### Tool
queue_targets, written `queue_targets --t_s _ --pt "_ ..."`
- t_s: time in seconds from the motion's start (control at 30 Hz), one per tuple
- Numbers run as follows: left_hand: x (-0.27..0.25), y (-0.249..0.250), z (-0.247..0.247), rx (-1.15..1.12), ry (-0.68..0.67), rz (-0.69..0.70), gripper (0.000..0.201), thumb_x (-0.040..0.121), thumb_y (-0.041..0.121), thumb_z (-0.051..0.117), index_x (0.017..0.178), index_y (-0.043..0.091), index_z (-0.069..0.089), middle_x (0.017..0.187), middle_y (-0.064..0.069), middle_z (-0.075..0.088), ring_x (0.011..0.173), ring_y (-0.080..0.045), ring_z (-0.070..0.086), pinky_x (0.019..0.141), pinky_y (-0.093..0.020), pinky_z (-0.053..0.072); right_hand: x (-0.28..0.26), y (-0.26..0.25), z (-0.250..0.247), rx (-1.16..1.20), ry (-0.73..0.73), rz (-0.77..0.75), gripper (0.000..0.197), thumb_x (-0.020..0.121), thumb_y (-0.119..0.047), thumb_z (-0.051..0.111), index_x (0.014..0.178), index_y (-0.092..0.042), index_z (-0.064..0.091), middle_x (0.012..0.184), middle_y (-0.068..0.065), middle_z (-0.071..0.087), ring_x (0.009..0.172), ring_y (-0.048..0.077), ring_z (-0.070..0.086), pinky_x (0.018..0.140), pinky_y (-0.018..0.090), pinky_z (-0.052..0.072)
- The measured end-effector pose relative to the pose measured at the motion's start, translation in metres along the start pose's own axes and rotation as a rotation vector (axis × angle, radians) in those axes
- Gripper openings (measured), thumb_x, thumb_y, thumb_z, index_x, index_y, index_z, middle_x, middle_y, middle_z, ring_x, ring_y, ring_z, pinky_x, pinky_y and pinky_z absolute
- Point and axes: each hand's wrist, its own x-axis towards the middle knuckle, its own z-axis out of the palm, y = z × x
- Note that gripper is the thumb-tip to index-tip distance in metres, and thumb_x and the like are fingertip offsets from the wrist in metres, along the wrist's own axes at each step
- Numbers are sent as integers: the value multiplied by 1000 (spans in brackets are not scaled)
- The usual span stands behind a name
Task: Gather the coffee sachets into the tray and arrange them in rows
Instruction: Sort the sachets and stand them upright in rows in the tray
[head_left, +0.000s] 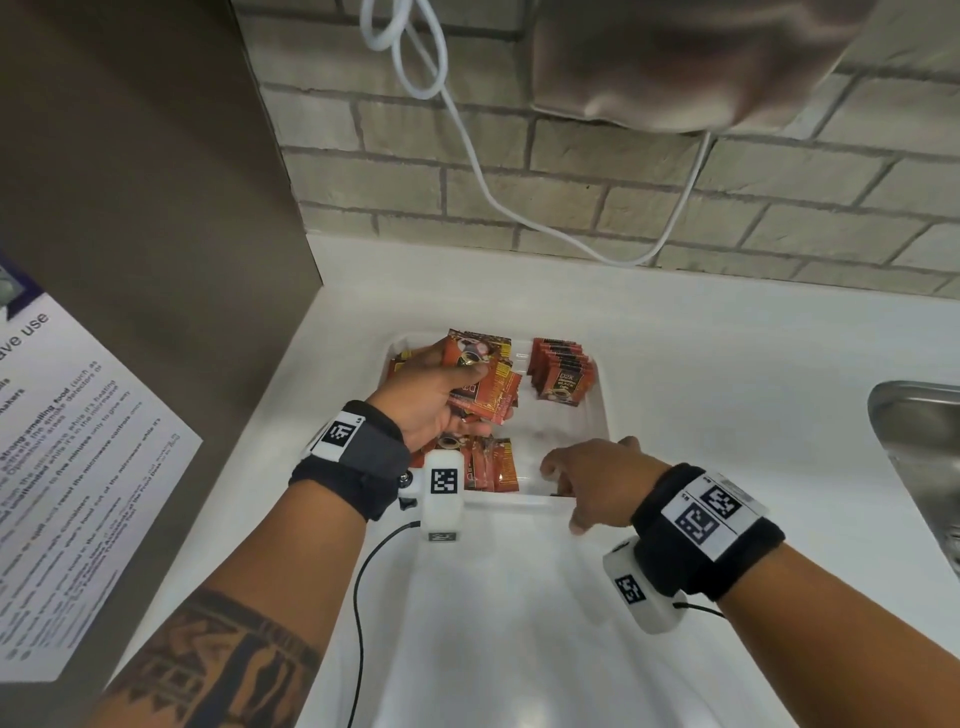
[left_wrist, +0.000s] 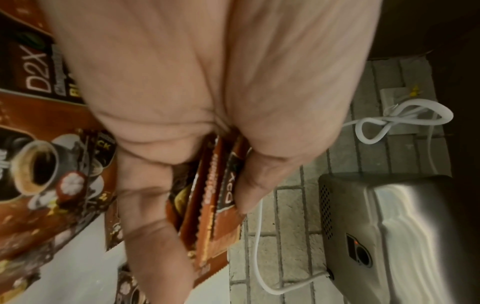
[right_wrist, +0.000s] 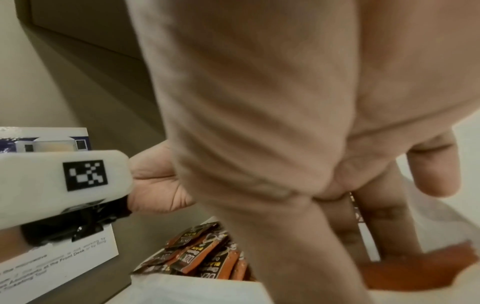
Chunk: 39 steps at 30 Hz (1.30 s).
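A clear white tray (head_left: 597, 415) sits on the white counter. My left hand (head_left: 441, 395) grips a bundle of orange coffee sachets (head_left: 488, 374) just above the tray's far left part; in the left wrist view the thumb and fingers (left_wrist: 155, 236) clamp the sachets (left_wrist: 215, 205) edge-on. One row of sachets (head_left: 561, 371) stands in the tray's far right. More sachets (head_left: 488, 462) lie at its near left, also seen in the right wrist view (right_wrist: 207, 261). My right hand (head_left: 571, 488) holds the tray's near rim, fingers inside and thumb outside.
A steel sink (head_left: 919, 441) lies at the right edge of the counter. A metal hand dryer (head_left: 675, 62) with a white cable (head_left: 467, 156) hangs on the brick wall behind. A printed notice (head_left: 78, 467) is stuck on the brown panel at left.
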Motion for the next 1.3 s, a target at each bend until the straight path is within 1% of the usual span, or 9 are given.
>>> queue_targets --t_s 0.2,0.33,0.47,0.53,0.63,0.73,0.87,1.07,1.3 --pt "4 0 -4 16 20 11 25 99 9 58 123 17 55 106 -14 75 91 -38 74 54 -35 60 -10 10 -11 151 153 -35 41 85 -13 68 121 -32 62 101 -14 68 105 13 59 99 38 40" --pt "4 -2 -5 35 54 15 23 98 7 59 118 19 56 97 -9 77 85 -34 75 54 -35 61 -19 23 -25 386 339 -118 31 83 -11 69 104 -34 71 95 -16 66 87 9 64 82 25 53" --pt "4 -6 -3 40 93 13 26 97 7 60 120 19 56 108 -14 74 87 -36 75 55 -37 60 -24 28 -39 935 587 -146 38 81 -3 73 111 -25 68 103 -4 72 89 14 69 77 25 56" --pt "4 -8 -1 41 109 13 26 97 8 60 120 20 56 113 -17 72 91 -38 74 56 -38 60 -25 22 -42 1385 546 -228 42 79 6 76 115 -14 65 96 8 71 80 22 70 72 35 59" --pt "3 -9 4 21 90 9 33 95 9 62 126 17 55 117 -21 71 97 -44 72 63 -44 61 -18 12 -39 1686 466 -258 37 82 8 71 113 -13 63 95 10 69 79 21 68 66 31 56" --pt "4 -8 8 -20 71 1 39 93 9 64 131 13 55 119 -24 69 99 -45 71 76 -57 60 -8 4 -35 1778 429 -274 26 87 5 68 109 -9 64 102 11 69 90 23 67 70 31 58" --pt "5 -5 9 -77 55 -9 47 94 7 63 138 3 49 122 -28 66 105 -48 68 81 -62 58 0 -2 -33 1688 487 -184 20 88 1 66 92 -17 58 91 6 66 80 18 61 63 27 49" --pt "1 -2 5 -72 51 29 45 94 5 63 136 8 49 123 -25 67 101 -43 70 73 -60 60 1 -5 -28 1748 308 -252 34 88 11 55 118 -5 56 109 14 71 89 22 71 64 30 57" --pt "-1 -7 9 -60 106 25 52 88 3 70 136 12 51 123 -21 67 90 -34 74 54 -40 60 3 -2 -31 1795 464 -168 38 92 2 40 119 -4 65 105 16 70 82 24 62 65 30 46"
